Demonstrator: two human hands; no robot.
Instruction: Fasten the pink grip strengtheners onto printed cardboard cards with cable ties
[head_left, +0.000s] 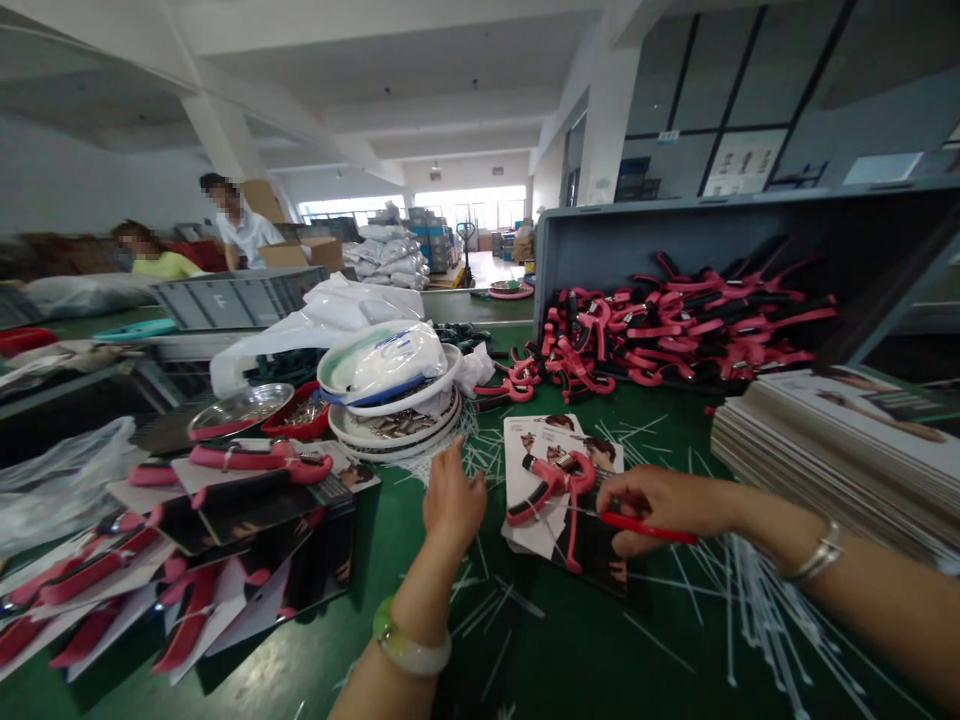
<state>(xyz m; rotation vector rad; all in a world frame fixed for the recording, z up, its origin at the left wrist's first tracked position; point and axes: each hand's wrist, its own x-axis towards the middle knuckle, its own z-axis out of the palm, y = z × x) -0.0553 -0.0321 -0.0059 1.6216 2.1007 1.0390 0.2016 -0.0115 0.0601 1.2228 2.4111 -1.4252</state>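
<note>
A pink-and-black plier-shaped hand tool [553, 488] with a metal spring lies on a small stack of printed cards [525, 450] in front of me. My right hand [649, 505] is closed around a slim red-handled tool [651, 528]. Its thin end points left toward the pink tool; its exact kind is unclear. Left of the cards, my left hand [454, 495] is raised over the table with fingers apart, holding nothing. White cable ties [491, 450] lie scattered around the cards, and more are bunched under my right forearm.
A grey crate [720, 205] on its side spills many pink tools [690, 320]. Stacked cards [817, 430] stand at right. Carded tools [187, 560] are heaped at left, behind them a metal bowl [240, 408] and white basins [394, 425]. Two people stand beyond another crate [240, 298].
</note>
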